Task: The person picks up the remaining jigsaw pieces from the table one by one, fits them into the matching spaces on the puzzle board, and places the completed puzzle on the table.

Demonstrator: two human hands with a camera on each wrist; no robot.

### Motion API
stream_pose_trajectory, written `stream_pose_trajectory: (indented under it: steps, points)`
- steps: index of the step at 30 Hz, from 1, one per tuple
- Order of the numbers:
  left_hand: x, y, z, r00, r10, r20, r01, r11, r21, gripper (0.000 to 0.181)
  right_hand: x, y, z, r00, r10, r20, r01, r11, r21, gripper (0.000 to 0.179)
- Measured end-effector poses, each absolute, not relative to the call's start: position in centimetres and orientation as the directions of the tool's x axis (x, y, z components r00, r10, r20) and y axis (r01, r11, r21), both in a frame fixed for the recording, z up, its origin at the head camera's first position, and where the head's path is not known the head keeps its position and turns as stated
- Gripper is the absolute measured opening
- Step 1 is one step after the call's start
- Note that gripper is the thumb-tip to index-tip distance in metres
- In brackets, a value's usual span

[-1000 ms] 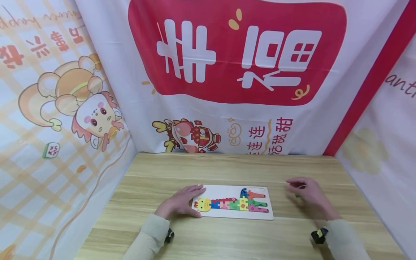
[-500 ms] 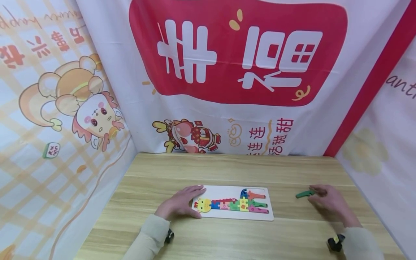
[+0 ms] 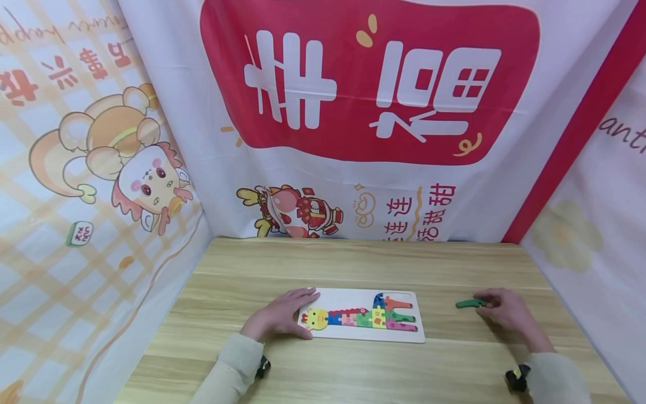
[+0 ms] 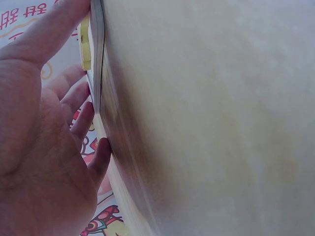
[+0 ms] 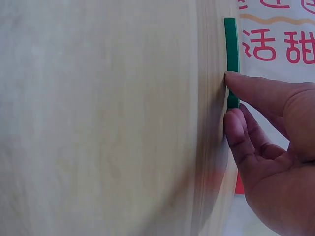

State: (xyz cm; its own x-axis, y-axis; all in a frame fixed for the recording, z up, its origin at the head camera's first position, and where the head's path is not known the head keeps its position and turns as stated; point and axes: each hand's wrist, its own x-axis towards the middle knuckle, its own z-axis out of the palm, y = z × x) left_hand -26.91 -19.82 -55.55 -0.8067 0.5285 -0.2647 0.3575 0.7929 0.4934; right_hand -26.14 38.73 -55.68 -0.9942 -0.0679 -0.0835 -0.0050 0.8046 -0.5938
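Note:
A white giraffe puzzle board [image 3: 348,298] lies flat on the table, its colourful pieces forming a giraffe with a yellow head to the left. My left hand [image 3: 280,314] rests at the board's left end, fingers spread at the far edge and thumb at the near edge. In the left wrist view those fingers [image 4: 81,115] look fairly straight against the board and table. To the right of the board, my right hand [image 3: 507,308] pinches a green puzzle piece [image 3: 466,303] between thumb and fingertips. In the right wrist view the green piece [image 5: 232,46] appears edge-on, low over or on the table.
The light wooden table [image 3: 353,370] extends around the board on all sides. Printed cloth [image 3: 363,207] hangs along its back edge, with more cloth at the left and right. An outlined slot [image 3: 401,294] shows at the board's upper right corner.
My right hand has moved right, away from the board, then slightly back left, with the green puzzle piece coming into clear view. The left hand and board have stayed in place.

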Motion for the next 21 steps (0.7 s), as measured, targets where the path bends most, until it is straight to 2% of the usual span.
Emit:
stream_pose_trajectory:
  steps: [14, 21]
  points:
    - [-26.9, -19.7, -55.5, -0.807, 0.526, -0.269, 0.364, 0.801, 0.474, 0.106, -26.1, 37.1, -55.7, -0.993, -0.111, -0.032, -0.072, 0.810, -0.582, 0.021]
    - [-26.8, -19.7, -55.2, -0.807, 0.529, -0.264, 0.363, 0.796, 0.485, 0.105, -25.9, 36.1, -55.5, -0.993, -0.103, -0.053, -0.047, 0.780, -0.624, 0.023]
